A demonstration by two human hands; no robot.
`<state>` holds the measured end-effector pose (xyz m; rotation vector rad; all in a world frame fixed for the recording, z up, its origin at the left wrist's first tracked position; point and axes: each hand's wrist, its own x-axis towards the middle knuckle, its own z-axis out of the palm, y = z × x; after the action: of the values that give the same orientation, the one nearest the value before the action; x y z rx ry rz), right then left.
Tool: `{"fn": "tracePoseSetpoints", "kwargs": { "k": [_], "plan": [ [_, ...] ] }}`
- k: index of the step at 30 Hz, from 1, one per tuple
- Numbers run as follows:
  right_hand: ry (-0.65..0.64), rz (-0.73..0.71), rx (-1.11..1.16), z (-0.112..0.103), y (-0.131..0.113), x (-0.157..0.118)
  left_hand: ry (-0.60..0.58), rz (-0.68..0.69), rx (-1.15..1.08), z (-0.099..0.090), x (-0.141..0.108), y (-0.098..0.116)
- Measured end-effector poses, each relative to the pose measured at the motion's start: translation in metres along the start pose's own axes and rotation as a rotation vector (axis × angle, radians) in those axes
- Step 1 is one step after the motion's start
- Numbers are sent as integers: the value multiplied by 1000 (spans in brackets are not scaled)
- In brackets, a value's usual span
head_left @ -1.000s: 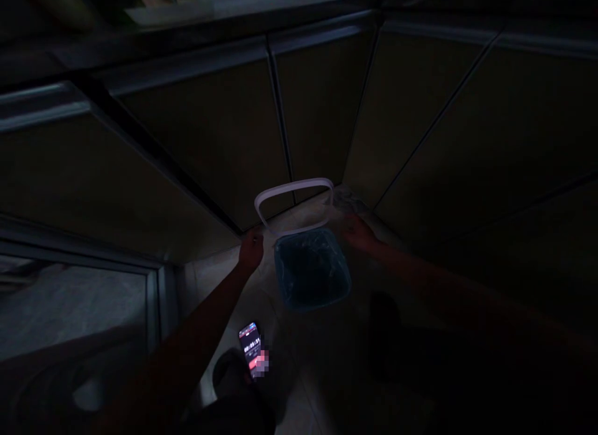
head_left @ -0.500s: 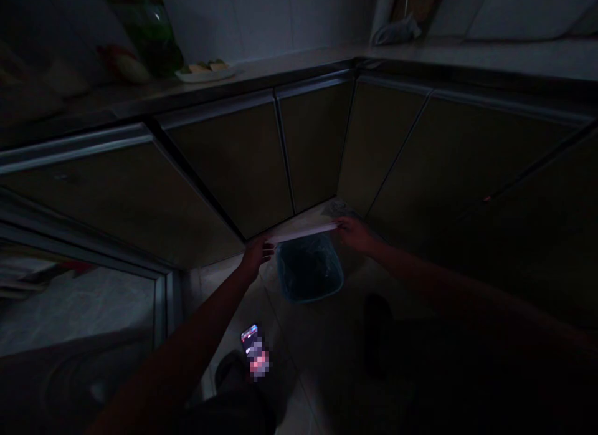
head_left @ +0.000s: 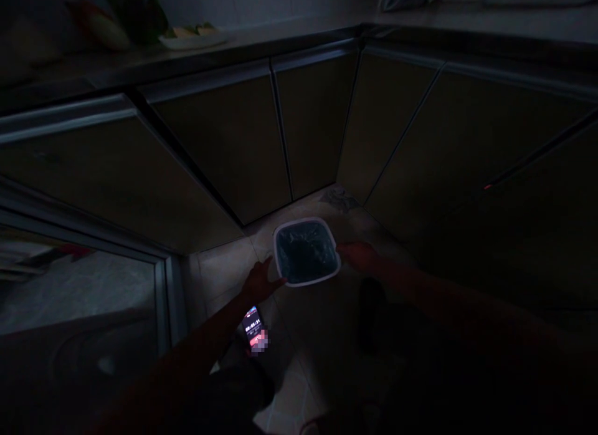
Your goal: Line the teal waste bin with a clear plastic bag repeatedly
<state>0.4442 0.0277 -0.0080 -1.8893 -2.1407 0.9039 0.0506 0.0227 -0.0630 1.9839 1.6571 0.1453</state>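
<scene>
A trash bin (head_left: pixel 306 257) lined with thin, wrinkled plastic stands on the floor in front of the corner cabinets. Around its mouth sits a white rim ring (head_left: pixel 312 282). My left hand (head_left: pixel 259 283) is at the bin's near left corner, thumb touching the ring and fingers spread apart from it. On the opposite side my right hand (head_left: pixel 359 256) has its fingertips closed at the ring's right edge. Dim light hides much of the right fingers.
A lit phone (head_left: pixel 253 328) with a running timer lies near my left foot. Cabinet doors (head_left: pixel 238 148) form a corner behind the bin. On the countertop is a white plate (head_left: pixel 191 41) with food. A metal door frame (head_left: pixel 163 291) stands at left.
The white ring, held between both hands at the bin's far edge, now lies level around the mouth. My left hand has moved nearer to me, and my right hand lower along the side.
</scene>
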Motion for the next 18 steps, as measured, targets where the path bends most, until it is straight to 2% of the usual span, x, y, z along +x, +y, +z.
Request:
{"fn": "tracePoseSetpoints", "kwargs": {
  "k": [2,5,8,10,13,16,18],
  "plan": [
    [-17,-21,-72,-4,-7,3,26,-2,2,-7,0,4],
    [-12,-106,-141,-6,-25,9,-32,33,-3,-14,4,11],
    [-39,-210,-203,8,-45,18,-102,14,-18,-18,7,14],
    [-102,-264,-265,27,-56,31,-147,-9,-24,-20,8,15],
    [-265,-298,-309,67,-66,60,-223,-69,-32,-25,10,15],
    [-453,-209,-295,107,-72,95,-261,-86,-26,-33,13,19],
    [-484,-129,-237,127,-75,119,-272,-61,20,-39,17,24]
  ]
}}
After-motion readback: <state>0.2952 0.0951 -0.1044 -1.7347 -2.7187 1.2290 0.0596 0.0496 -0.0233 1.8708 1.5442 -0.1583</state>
